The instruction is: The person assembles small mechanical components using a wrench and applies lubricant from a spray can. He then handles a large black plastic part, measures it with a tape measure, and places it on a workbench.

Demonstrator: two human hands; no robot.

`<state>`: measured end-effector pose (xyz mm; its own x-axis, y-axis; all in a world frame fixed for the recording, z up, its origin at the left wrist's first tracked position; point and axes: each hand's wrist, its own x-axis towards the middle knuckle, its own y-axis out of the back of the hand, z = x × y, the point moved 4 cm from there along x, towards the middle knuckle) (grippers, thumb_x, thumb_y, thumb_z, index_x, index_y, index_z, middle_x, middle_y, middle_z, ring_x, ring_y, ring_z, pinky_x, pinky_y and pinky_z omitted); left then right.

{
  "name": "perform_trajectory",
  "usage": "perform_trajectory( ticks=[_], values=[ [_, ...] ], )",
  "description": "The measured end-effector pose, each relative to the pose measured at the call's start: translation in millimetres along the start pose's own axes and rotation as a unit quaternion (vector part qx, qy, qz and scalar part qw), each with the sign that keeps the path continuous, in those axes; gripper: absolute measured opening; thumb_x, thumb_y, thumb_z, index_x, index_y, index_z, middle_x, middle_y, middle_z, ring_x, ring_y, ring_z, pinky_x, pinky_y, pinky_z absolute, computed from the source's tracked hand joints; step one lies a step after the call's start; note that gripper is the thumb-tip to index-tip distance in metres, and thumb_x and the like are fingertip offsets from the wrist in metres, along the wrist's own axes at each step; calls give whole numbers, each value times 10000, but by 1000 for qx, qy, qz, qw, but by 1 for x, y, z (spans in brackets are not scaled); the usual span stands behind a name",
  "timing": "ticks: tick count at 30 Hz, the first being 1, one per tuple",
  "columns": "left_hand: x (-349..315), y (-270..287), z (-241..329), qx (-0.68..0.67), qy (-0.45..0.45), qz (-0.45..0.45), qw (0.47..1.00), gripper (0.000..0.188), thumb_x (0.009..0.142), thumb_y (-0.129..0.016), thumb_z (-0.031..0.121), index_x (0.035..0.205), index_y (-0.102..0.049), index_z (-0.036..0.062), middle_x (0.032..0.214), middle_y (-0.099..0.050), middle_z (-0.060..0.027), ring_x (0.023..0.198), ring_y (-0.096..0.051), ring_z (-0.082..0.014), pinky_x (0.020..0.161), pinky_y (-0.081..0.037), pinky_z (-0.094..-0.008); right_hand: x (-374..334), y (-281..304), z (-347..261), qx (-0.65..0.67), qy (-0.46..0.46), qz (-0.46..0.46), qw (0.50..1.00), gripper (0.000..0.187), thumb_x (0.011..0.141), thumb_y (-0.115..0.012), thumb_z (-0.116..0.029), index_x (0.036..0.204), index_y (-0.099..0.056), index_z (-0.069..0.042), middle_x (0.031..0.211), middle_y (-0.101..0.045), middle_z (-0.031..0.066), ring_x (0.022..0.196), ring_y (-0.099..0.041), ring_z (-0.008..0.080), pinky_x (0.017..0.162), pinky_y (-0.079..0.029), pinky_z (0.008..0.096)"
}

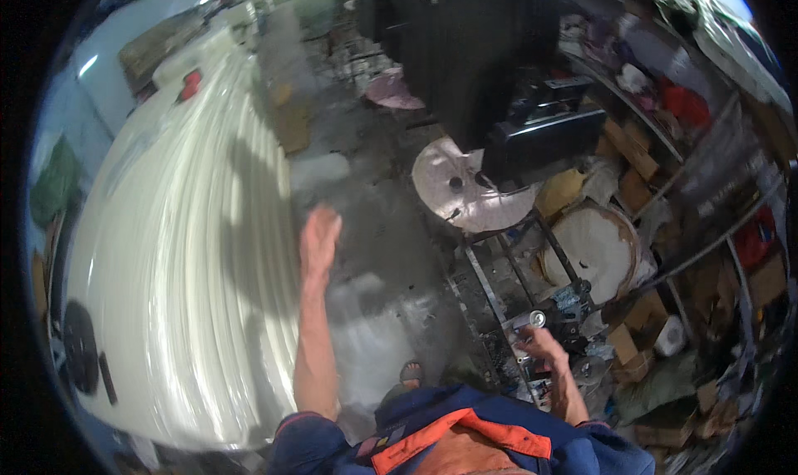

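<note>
My left hand is stretched forward over the grey floor, beside the large stack of pale, plastic-wrapped sheets. Motion blurs its fingers, so their pose is unclear. Lower on the right, my right hand is closed around a small metal can, whose round silver end shows. Below that hand is a dark metal frame with cluttered small parts around it. A pale round disc with holes lies just beyond, partly hidden by a dark machine.
The tall black machine stands ahead, right of the grey floor lane. A large round pale drum or roll sits behind the frame. Shelves with cardboard boxes and bags line the right. A red object rests on the wrapped stack.
</note>
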<state>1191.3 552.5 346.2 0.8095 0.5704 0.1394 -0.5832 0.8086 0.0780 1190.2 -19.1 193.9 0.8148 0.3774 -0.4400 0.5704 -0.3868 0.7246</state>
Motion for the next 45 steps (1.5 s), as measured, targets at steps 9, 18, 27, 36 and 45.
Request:
perform_trajectory(
  ticks=[9, 18, 27, 36, 45],
  values=[
    [113, -244, 395, 111, -611, -63, 782, 419, 870, -792, 265, 1266, -713, 152, 1385, -644, -88, 1284, -584, -351, 1028, -473, -482, 112, 247, 9, 114, 61, 316, 940, 477, 833, -733, -184, 1240, -623, 39, 1128, -707, 198, 1027, -696, 278, 879, -563, 406],
    [176, -392, 434, 407, -693, 222, 552, 481, 856, -765, 505, 1272, -722, 267, 1417, -629, -38, 1387, -495, -306, 1168, -299, -540, 278, 499, 9, 213, 162, 536, 800, 481, 963, -675, -316, 1341, -603, -29, 1223, -697, 201, 1146, -671, 284, 955, -540, 405],
    [185, -403, 428, 412, -704, 128, 565, 397, 919, -757, 135, 1310, -692, 108, 1411, -619, -97, 1355, -508, -233, 1167, -372, -369, 423, 625, 61, 111, 70, 505, 853, 618, 798, -787, -514, 1187, -730, -37, 1223, -712, 190, 1177, -664, 313, 1016, -512, 404],
    [194, -397, 423, 363, -682, 92, 628, 388, 931, -711, 39, 1316, -669, 23, 1435, -601, -125, 1309, -562, -235, 1149, -397, -363, 446, 639, 73, 80, 4, 425, 902, 515, 876, -646, -514, 1172, -744, -104, 1148, -740, 148, 1093, -690, 321, 963, -524, 422],
    [250, -332, 415, 286, -696, 52, 657, 390, 947, -724, 164, 1328, -674, 97, 1430, -609, -75, 1335, -545, -229, 1172, -389, -391, 391, 591, 35, 44, -28, 456, 888, 598, 894, -646, -599, 1197, -739, -91, 1174, -730, 178, 1135, -680, 343, 1000, -510, 433]
  ],
)
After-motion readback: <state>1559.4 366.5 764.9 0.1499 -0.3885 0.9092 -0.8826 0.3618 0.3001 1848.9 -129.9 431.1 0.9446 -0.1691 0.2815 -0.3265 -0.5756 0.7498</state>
